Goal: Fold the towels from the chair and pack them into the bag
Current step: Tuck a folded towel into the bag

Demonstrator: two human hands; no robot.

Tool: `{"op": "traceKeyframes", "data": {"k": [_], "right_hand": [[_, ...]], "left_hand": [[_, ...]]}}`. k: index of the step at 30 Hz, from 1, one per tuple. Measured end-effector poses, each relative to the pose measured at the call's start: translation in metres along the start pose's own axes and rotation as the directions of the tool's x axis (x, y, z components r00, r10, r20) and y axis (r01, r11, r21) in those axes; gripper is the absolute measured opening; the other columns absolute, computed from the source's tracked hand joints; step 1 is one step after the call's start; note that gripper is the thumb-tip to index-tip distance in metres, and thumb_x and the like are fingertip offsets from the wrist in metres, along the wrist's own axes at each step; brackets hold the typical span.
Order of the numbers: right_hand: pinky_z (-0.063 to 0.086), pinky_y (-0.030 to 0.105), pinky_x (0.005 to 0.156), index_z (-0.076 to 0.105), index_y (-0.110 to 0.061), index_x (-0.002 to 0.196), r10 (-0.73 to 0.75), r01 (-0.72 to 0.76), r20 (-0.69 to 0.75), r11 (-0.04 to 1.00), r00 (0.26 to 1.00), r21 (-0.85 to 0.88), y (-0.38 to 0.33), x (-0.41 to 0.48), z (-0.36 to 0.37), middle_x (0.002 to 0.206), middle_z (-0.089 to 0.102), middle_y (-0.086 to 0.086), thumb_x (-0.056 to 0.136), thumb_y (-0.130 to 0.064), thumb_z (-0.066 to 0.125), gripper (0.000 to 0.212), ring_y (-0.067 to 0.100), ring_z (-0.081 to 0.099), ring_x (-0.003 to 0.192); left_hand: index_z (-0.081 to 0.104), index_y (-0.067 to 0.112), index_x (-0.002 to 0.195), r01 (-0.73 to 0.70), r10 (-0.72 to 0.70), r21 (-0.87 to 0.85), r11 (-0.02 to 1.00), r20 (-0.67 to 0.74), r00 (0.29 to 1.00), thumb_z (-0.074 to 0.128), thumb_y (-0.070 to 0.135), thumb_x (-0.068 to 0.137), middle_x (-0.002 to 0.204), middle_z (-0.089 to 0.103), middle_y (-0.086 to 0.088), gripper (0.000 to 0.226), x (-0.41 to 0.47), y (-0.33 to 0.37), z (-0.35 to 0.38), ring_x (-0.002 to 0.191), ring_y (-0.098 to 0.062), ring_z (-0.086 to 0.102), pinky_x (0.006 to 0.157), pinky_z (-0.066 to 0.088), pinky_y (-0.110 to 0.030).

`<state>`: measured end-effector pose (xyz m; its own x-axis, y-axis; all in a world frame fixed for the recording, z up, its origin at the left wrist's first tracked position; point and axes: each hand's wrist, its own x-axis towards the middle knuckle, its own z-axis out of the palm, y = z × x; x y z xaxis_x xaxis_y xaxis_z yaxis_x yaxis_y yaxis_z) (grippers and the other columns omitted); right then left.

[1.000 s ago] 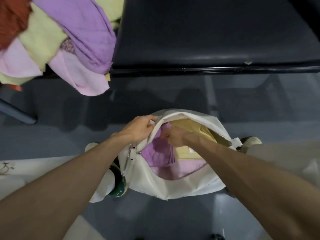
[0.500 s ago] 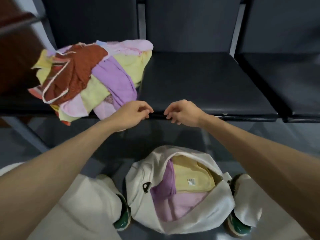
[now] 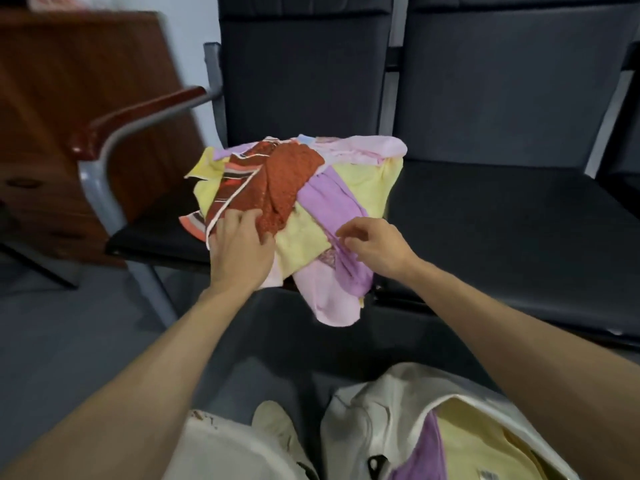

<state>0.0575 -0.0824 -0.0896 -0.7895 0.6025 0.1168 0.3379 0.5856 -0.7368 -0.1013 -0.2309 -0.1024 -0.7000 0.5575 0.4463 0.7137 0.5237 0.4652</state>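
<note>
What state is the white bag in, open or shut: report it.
Open: the white bag gapes at its mouth, showing a yellow towel and a purple towel inside.

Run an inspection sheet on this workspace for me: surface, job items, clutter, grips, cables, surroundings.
Surface: black chair seat, holding the pile.
Job's things: towel pile unfolded, heaped; white bag open on the floor, packed towels inside.
Clutter: nothing seen.
Grips: left hand flat on the red towel; right hand curled at the purple towel, pinch unclear.
Cables: nothing seen.
Surroundings: wooden cabinet at left, grey floor, second chair at right.
</note>
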Motion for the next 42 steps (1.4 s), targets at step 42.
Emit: {"op": "traceKeyframes", "data": {"k": [42], "right_hand": [[0.054, 0.027, 0.061, 0.067, -0.008, 0.092, 0.356, -0.027, -0.208, 0.556, 0.911, 0.831, 0.041, -0.053, -0.176, 0.076, 0.065, 0.002, 0.101, -0.006, 0.040, 0.029, 0.013, 0.063, 0.064]], "left_hand": [[0.072, 0.021, 0.085, -0.115, 0.160, -0.401, 0.909, 0.081, 0.984, 0.055, 0.011, 0.090, 0.097, 0.066, 0.006, 0.020, -0.011, 0.155, 0.019, 0.096, -0.011, 0.056, 0.089, 0.040, -0.025]]}}
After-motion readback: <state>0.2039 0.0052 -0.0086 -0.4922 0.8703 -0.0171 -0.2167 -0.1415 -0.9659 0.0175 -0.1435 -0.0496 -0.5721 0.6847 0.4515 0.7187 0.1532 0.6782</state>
